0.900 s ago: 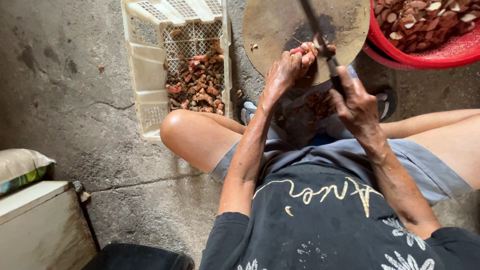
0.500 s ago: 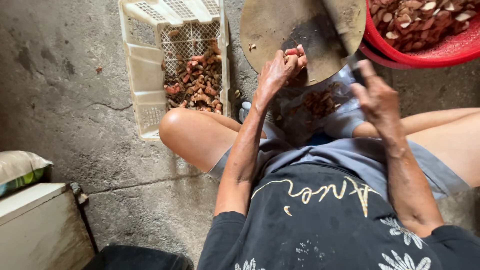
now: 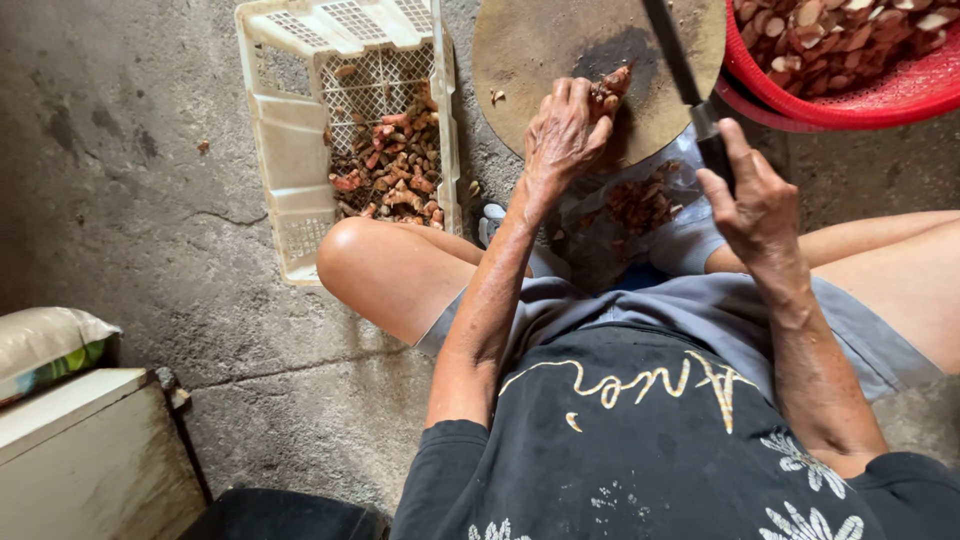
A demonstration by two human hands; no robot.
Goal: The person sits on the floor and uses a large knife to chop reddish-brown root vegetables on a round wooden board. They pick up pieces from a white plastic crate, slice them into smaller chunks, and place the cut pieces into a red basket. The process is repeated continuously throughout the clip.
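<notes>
Reddish root pieces were being chopped on a round wooden board, with the work judged to be well under way.

At the left, a white plastic crate (image 3: 300,150) held a heap of pinkish root pieces (image 3: 392,170). The left hand (image 3: 562,135) was closed around one root piece (image 3: 612,82), pressed onto the chopping board (image 3: 540,45). The right hand (image 3: 755,195) was clenched on the handle of a knife (image 3: 672,55) raised over it. Cut slices filled the red basket (image 3: 900,85), while scraps lay in a clear plastic bag (image 3: 640,200) below the board.
</notes>
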